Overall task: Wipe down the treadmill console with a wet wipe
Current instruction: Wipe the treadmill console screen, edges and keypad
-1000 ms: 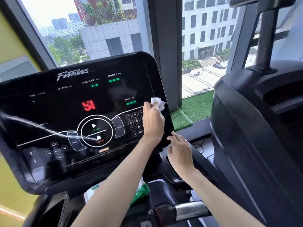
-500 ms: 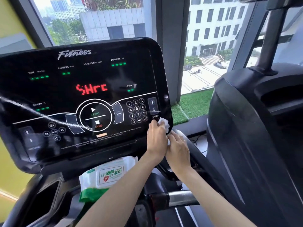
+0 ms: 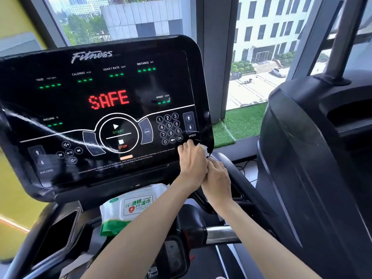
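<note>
Before a tall window (image 3: 141, 19) with a strip of rough green turf (image 3: 241, 121) at its foot, the left hand (image 3: 193, 164) curls on a crumpled white wet wipe (image 3: 203, 149) and presses it on the lower right corner of the glossy black, round-cornered console (image 3: 66, 103), centre right of the frame. The right hand (image 3: 218, 179) lies against the left one, touching it; whether it grips anything I cannot tell. A soft white-and-green wipes pack (image 3: 130, 206) sits below the console.

left hand (image 3: 192, 164) gripping wet wipe (image 3: 203, 148) at console (image 3: 100, 57) corner (display reads SAFE), right hand (image 3: 218, 180) alongside
</note>
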Demonstrator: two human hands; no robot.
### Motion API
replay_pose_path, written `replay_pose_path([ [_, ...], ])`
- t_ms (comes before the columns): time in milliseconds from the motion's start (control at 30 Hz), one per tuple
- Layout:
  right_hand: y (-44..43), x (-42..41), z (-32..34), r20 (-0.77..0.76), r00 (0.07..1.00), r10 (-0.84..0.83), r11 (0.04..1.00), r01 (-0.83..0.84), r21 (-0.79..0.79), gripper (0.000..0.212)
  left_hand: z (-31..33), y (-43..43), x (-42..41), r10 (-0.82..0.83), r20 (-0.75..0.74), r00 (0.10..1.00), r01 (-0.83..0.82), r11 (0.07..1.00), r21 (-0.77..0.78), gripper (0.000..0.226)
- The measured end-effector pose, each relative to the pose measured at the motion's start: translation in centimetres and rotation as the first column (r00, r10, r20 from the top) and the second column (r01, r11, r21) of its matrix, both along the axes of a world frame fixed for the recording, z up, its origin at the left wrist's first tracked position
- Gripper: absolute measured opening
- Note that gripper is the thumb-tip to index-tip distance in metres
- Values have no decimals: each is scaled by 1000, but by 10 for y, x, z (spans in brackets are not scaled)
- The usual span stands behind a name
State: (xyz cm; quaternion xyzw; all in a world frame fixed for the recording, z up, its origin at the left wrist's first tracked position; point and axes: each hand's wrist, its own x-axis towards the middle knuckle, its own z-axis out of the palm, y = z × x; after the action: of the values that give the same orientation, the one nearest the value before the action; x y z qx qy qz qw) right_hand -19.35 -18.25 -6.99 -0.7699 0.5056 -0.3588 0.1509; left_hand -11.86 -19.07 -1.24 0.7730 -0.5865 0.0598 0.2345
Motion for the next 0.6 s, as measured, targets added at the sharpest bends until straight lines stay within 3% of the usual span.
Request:
replay_pose_path([
  [133, -2, -4, 3, -23, 1000, -1, 1000, 0, -8, 17, 6, 1, -1, -13, 57, 998, 8, 996, 94, 17],
  [233, -3, -9, 11, -20, 1000, 19, 1000, -19, 4, 24, 13, -7, 3, 25, 42, 999, -31, 988, 151, 12],
  [333, -9, -13, 19, 8, 1000, 0, 1000, 1, -20, 31, 25, -12, 16, 18, -236, 972, 3, 996, 88, 14],
  [400, -16, -15, 21, 17, 1000, -18, 1000, 18, -16, 33, 40, -9, 30, -56, -437, 898, 27, 997, -73, 19],
  [500, -27, -14, 27, 17, 1000, -14, 1000, 14, -18, 31, 51, -8, 55, -98, -561, 822, -53, 968, -246, 27],
  [600, -34, -3, 32, 36, 998, 53, 998, -52, -26, 32, 46, -6, 64, -62, -562, 825, -91, 967, -240, 32],
])
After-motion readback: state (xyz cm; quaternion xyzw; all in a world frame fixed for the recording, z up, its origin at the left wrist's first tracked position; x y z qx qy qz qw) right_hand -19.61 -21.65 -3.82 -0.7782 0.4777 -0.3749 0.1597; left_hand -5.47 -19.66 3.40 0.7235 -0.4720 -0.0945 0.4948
